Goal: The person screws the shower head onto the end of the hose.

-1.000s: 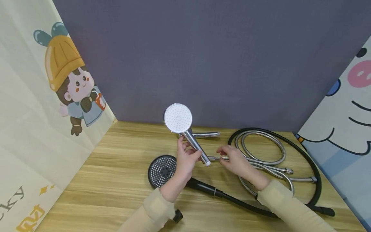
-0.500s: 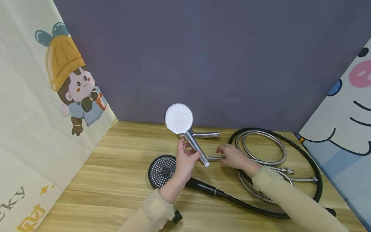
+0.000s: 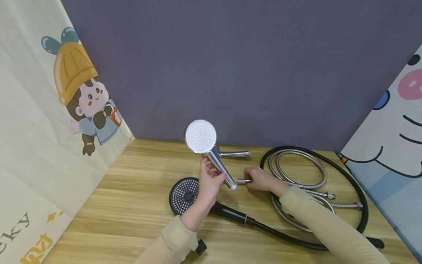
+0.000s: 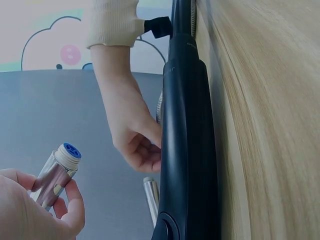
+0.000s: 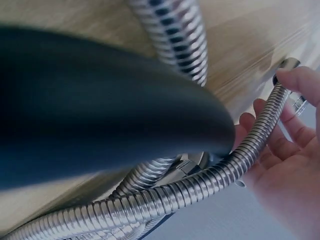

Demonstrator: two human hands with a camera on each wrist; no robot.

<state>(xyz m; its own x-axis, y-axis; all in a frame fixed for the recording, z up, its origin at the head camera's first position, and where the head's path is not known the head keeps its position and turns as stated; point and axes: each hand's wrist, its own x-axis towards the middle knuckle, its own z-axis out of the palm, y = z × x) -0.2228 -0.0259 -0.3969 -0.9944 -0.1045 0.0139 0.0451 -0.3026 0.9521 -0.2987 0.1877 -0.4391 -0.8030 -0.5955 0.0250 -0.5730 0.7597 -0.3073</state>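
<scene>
My left hand (image 3: 209, 185) holds a chrome shower head (image 3: 200, 136) by its handle, white spray face toward the camera. In the left wrist view the handle's threaded end (image 4: 69, 155) shows a blue insert. To its right, my right hand (image 3: 260, 179) pinches a silver metal shower hose near its connector (image 3: 243, 181), which points toward the handle's end with a small gap between. The right wrist view shows the thumb on this ribbed hose (image 5: 200, 185) and the other fingers behind it.
A black shower head (image 3: 184, 195) with a black hose (image 3: 280, 236) lies in front, partly under the left forearm. Behind lies another chrome shower head (image 3: 234, 154). Coiled silver hoses (image 3: 324, 175) sit at right. A dark wall (image 3: 250, 73) stands at the back.
My right hand has slid left along the silver hose and now grips it close to its connector. The left hand and chrome shower head stay almost in place.
</scene>
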